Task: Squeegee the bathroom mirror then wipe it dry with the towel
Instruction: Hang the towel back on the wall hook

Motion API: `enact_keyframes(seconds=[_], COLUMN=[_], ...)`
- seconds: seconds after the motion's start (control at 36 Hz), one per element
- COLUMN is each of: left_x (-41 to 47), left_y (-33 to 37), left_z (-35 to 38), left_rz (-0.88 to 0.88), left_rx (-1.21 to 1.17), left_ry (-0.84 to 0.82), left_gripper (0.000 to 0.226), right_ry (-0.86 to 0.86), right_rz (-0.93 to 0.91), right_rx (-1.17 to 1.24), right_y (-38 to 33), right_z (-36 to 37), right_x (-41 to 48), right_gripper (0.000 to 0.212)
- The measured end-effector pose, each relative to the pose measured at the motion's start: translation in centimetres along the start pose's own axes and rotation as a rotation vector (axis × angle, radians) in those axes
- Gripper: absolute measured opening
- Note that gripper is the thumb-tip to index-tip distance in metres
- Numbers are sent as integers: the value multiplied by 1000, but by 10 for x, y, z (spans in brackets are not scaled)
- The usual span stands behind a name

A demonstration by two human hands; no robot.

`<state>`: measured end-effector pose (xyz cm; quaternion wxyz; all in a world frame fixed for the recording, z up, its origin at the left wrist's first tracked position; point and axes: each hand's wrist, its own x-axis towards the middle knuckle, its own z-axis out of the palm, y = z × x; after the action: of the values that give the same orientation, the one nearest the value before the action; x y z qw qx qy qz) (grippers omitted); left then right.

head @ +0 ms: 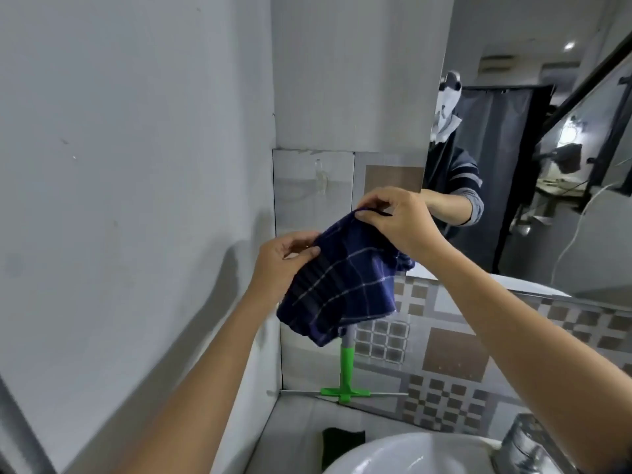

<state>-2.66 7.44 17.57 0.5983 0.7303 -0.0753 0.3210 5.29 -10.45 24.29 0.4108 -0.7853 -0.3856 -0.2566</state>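
A dark blue checked towel [345, 285] hangs bunched between my two hands in front of the wall corner. My left hand [284, 258] pinches its left edge. My right hand [393, 224] grips its upper right part near a small loop. The mirror [513, 165] is on the wall at the right and reflects a person's arm and sleeve. The green-handled squeegee [346, 378] leans upright against the tiled wall below the towel, its blade resting on the ledge; its upper handle is hidden by the towel.
A white sink basin [410, 453] sits at the bottom, with a metal tap [523, 443] at the right. A dark green sponge [342, 443] lies on the ledge beside the sink. A clear hook [319, 181] is stuck to the tile. A grey wall fills the left.
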Motion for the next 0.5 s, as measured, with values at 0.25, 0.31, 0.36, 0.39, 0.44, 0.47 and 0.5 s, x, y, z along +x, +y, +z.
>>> enact_keyframes(seconds=[0.25, 0.31, 0.36, 0.39, 0.44, 0.47, 0.5], left_x=[110, 131, 147, 152, 155, 155, 154], left_y=[41, 43, 40, 38, 29, 23, 16], left_z=[-13, -12, -10, -9, -6, -5, -5], left_rz=[249, 285, 306, 312, 299, 287, 281], left_rx=[226, 259, 277, 280, 277, 273, 268], left_ry=[303, 380, 425, 433, 431, 425, 419], left_gripper=[20, 21, 23, 25, 26, 27, 27], right_ry=[268, 336, 369, 373, 370, 369, 369], right_rz=[-8, -16, -24, -30, -60, -83, -107], right_rx=[-109, -191, -275, -315, -372, -393, -410], right_y=[-17, -20, -17, -14, -7, -3, 1], right_z=[18, 26, 35, 39, 46, 49, 51], right_x=[89, 104, 113, 114, 111, 108, 103], right_gripper=[6, 10, 12, 13, 16, 16, 16])
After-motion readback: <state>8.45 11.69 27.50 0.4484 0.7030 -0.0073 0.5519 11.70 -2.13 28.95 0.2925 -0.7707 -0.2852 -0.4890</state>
